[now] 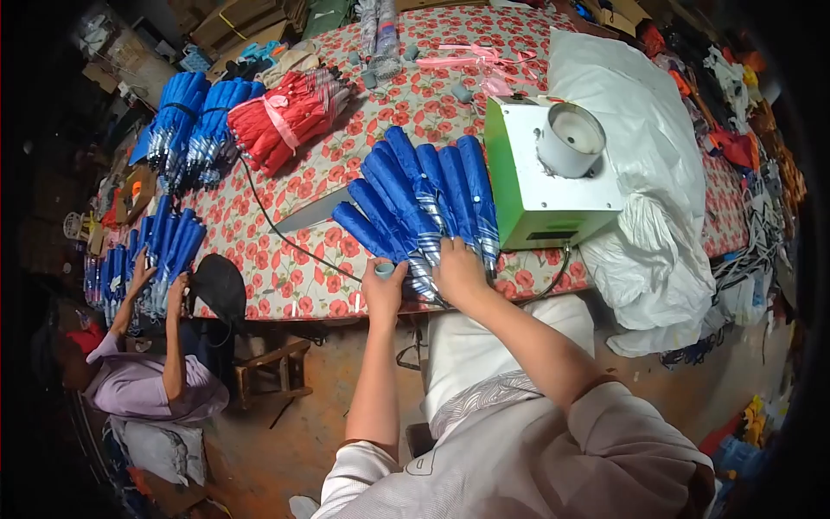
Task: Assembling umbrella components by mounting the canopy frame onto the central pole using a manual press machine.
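Several folded blue umbrellas lie fanned out on the table before me, their silvery rib ends toward me. My left hand is at the table's near edge, its fingers closed around a small grey-green hollow cylinder. Beside it, my right hand grips the silvery lower end of one blue umbrella in the middle of the fan. Its fingertips are partly hidden among the ribs. Right of the umbrellas stands a green and white box-shaped machine with a round metal cup on top.
A poppy-patterned cloth covers the table. Tied red umbrellas and blue bundles lie far left. White plastic sacks sit behind the machine. A black cable crosses the cloth. At left, another person handles blue umbrellas.
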The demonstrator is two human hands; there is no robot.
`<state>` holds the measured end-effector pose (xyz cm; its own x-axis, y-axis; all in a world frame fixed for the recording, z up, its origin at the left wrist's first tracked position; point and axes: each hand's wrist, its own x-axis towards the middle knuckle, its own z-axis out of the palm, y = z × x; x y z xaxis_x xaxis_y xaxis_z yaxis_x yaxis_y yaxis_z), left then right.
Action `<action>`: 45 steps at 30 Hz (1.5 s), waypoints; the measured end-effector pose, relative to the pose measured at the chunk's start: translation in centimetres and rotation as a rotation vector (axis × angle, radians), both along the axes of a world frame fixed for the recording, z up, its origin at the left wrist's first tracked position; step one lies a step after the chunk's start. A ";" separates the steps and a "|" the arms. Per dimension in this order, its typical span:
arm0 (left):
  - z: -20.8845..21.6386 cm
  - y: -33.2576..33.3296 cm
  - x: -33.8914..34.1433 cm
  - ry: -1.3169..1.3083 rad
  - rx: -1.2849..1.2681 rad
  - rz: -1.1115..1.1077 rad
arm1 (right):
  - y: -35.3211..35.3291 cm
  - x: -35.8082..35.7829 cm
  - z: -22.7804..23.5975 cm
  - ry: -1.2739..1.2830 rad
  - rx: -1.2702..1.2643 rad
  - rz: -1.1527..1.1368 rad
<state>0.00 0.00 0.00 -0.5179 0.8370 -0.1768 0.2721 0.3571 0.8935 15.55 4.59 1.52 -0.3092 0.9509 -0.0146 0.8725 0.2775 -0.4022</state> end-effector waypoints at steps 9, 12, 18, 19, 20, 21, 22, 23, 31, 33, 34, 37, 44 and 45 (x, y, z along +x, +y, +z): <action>9.2 -7.4 8.9 -0.381 0.182 0.030 | -2.7 4.6 4.8 0.798 -0.726 -0.121; 11.2 -12.6 12.4 -0.370 0.243 -0.033 | -6.8 6.2 8.4 1.186 -1.035 -0.070; 14.6 -17.5 17.7 -0.277 0.282 -0.215 | -13.2 13.4 12.6 1.200 -0.633 0.046; 14.5 -18.0 18.3 -0.254 0.306 -0.251 | -12.9 14.7 13.9 1.113 -0.502 0.005; 13.8 -18.7 19.0 -0.265 0.300 -0.238 | -11.9 16.0 15.0 1.162 -0.414 -0.051; 12.9 -19.4 19.5 -0.246 0.287 -0.271 | -10.4 17.9 16.8 1.150 -0.429 -0.047; 11.9 -19.6 19.6 -0.223 0.276 -0.311 | -8.6 19.5 18.9 1.410 -0.254 -0.032; 11.0 -19.8 19.7 -0.199 0.265 -0.350 | -8.0 20.5 21.0 1.662 -0.066 -0.015; 10.4 -17.5 19.9 -0.181 0.477 -0.272 | -13.6 23.9 19.1 1.939 -0.485 0.533; 9.7 -17.9 19.7 -0.205 0.479 -0.327 | -14.1 25.8 20.9 1.950 -0.465 0.637; 9.5 -18.3 19.7 -0.217 0.480 -0.354 | -14.4 26.2 21.9 1.961 -0.434 0.745; 10.3 -18.3 19.9 -0.117 0.486 -0.405 | -15.9 24.3 22.7 1.993 -0.347 0.632; 10.9 -18.0 20.6 -0.012 0.563 -0.436 | -17.6 21.5 21.0 1.762 -0.427 0.527; 10.7 -18.1 20.5 -0.014 0.562 -0.432 | -17.8 21.3 21.0 1.760 -0.432 0.526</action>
<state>20.47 -18.09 10.69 -0.1195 0.9337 0.3376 0.2727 -0.2961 0.9154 36.84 -13.21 22.50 -0.4551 0.7849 0.4204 -0.6852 -0.0072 -0.7283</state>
